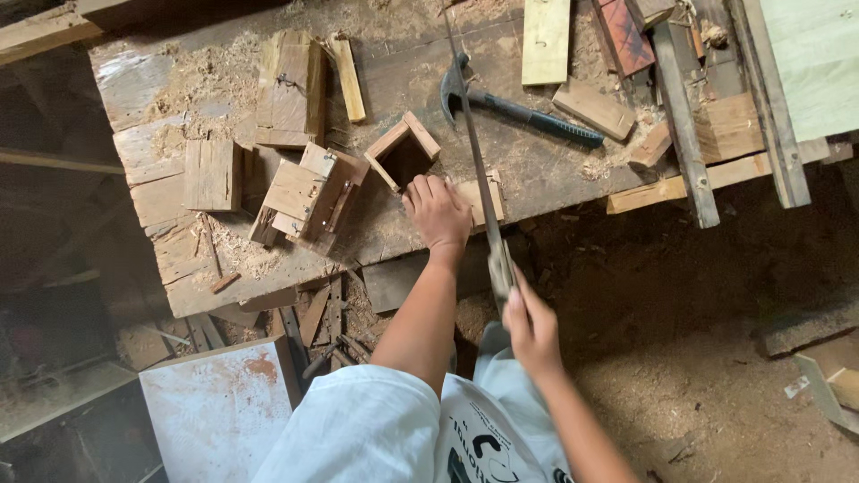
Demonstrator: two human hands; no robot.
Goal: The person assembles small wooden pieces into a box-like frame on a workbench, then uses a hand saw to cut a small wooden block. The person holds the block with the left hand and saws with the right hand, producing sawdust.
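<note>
The right hand (530, 329) is closed around the handle of a handsaw (479, 170), whose long thin blade runs up across the worn wooden table (179, 259) and crosses a small wood block (479, 199) at the table's near edge. The left hand (437, 211) lies palm down with fingers spread, pressing on that block just left of the blade, touching the open-topped little wooden box (403, 150). A claw hammer (514, 109) lies beyond the blade, and a cluster of nailed scrap boxes (306, 195) sits among sawdust to the left.
</note>
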